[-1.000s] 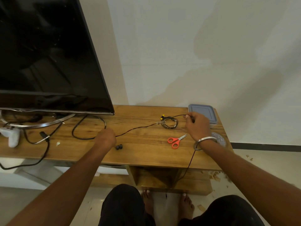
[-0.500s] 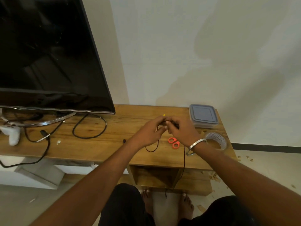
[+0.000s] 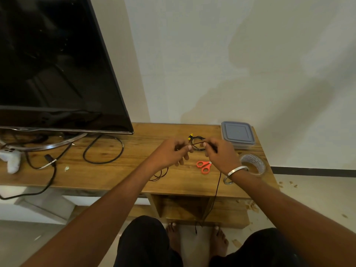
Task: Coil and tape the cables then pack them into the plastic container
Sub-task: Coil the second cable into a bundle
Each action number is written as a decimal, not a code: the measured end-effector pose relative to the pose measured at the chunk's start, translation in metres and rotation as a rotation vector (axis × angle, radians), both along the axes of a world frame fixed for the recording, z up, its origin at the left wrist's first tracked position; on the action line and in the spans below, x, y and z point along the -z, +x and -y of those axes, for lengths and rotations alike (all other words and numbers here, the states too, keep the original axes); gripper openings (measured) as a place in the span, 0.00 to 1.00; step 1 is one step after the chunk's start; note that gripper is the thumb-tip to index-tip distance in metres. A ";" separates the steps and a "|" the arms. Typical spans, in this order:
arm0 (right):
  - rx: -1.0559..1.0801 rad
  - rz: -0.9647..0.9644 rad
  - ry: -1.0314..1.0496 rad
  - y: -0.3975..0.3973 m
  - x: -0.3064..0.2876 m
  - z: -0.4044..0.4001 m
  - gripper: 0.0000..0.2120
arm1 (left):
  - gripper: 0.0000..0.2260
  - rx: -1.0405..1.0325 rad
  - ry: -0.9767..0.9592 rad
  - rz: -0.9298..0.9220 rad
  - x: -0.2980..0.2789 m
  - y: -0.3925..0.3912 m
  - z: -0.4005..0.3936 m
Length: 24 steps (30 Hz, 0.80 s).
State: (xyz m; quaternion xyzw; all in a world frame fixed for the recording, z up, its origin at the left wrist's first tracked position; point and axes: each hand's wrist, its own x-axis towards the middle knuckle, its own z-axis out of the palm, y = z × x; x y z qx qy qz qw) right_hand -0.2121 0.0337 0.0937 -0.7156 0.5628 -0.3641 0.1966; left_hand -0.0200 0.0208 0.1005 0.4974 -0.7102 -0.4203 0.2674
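Observation:
A thin black cable with a yellow plug end is bunched in small loops above the wooden TV stand. My left hand pinches it on the left and my right hand pinches it on the right, the two hands close together. One slack end hangs from my right hand over the stand's front edge toward the floor; another loop lies on the wood below my left wrist. The plastic container with a grey lid on stands at the back right. A roll of clear tape lies right of my right wrist.
Orange scissors lie just below my hands. A large TV on a metal stand fills the left. A thicker black cable loops beside it, and a white game controller sits at the far left. My bare feet show below.
My left hand came from the far left of the stand to meet the right hand, drawing the stretched cable in. Both hands now hold the bunched loops just above the scissors.

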 end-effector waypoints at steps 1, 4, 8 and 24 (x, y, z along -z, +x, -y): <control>0.018 0.001 0.006 -0.002 0.000 0.000 0.08 | 0.08 -0.002 -0.002 0.023 0.000 0.001 -0.001; 0.053 0.012 0.038 -0.008 0.003 0.001 0.08 | 0.08 -0.022 -0.023 0.077 -0.001 0.005 -0.003; 0.067 -0.029 0.090 -0.011 0.010 0.003 0.08 | 0.09 -0.020 -0.046 0.132 0.000 0.008 -0.001; -0.138 -0.180 0.214 0.009 0.004 0.003 0.14 | 0.09 -0.031 -0.068 0.227 0.002 0.009 -0.001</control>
